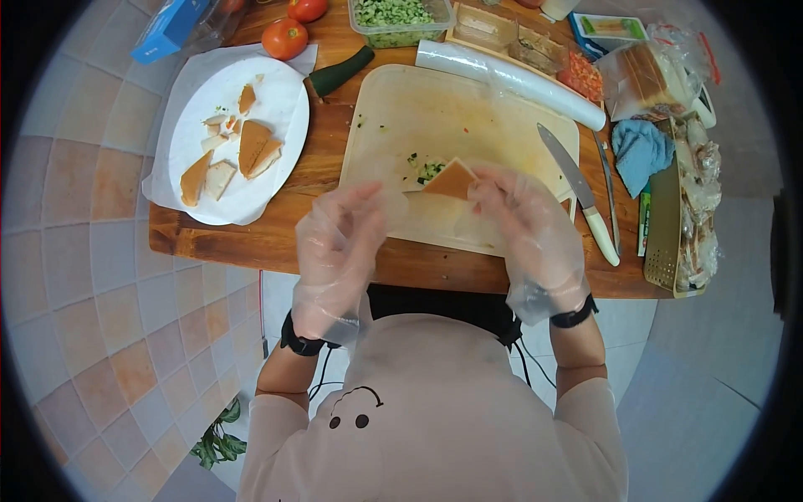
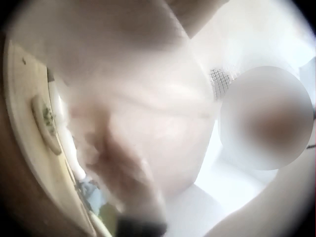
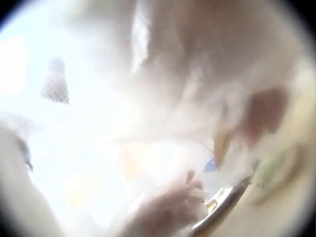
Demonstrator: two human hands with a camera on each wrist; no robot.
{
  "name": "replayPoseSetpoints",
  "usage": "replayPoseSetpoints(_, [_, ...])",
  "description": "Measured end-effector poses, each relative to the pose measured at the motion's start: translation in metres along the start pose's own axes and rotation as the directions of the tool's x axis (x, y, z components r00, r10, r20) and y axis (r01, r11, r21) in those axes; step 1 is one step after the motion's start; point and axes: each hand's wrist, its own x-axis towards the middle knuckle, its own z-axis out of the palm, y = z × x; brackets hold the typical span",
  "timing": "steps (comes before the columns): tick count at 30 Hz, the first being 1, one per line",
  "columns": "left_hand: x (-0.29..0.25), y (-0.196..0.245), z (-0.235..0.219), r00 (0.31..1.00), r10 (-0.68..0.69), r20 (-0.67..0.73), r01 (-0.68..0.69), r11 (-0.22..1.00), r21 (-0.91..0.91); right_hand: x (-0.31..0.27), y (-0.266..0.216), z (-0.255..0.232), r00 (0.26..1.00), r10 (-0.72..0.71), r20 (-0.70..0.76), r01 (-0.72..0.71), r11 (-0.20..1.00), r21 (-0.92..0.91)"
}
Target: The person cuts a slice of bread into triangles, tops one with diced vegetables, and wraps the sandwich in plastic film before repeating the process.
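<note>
My right hand (image 1: 535, 222), in a clear plastic glove, pinches a triangular piece of bread (image 1: 452, 179) with a brown crust face over the near part of the cutting board (image 1: 452, 100). Chopped cucumber (image 1: 430, 171) shows just behind that piece. In the left wrist view, a bread slice (image 2: 41, 123) with green bits on it lies on the board. My left hand (image 1: 343, 234), gloved too, hovers at the board's near left edge, fingers loosely bent around nothing. Both wrist views are blurred and largely filled by the gloves.
On the left, a white plate (image 1: 186, 138) bears cut bread pieces. Behind stand tomatoes (image 1: 285, 38), a cucumber piece (image 1: 341, 72) and a tub of diced cucumber (image 1: 401, 37). A plastic wrap roll (image 1: 510, 79) lies along the board's back; a knife (image 1: 577, 180) rests at its right.
</note>
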Motion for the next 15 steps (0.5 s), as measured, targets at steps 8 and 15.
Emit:
replayPoseSetpoints(8, [0.011, -0.014, -0.009, 0.987, 0.096, -0.129, -0.071, 0.979, 0.19, 0.017, 0.005, -0.008, 0.993, 0.119, 0.004, -0.119, 0.986, 0.119])
replayPoseSetpoints(15, [0.01, 0.009, -0.001, 0.985, 0.116, 0.126, -0.149, 0.945, 0.293, 0.012, -0.015, -0.003, 0.976, 0.154, 0.157, -0.189, 0.952, 0.239])
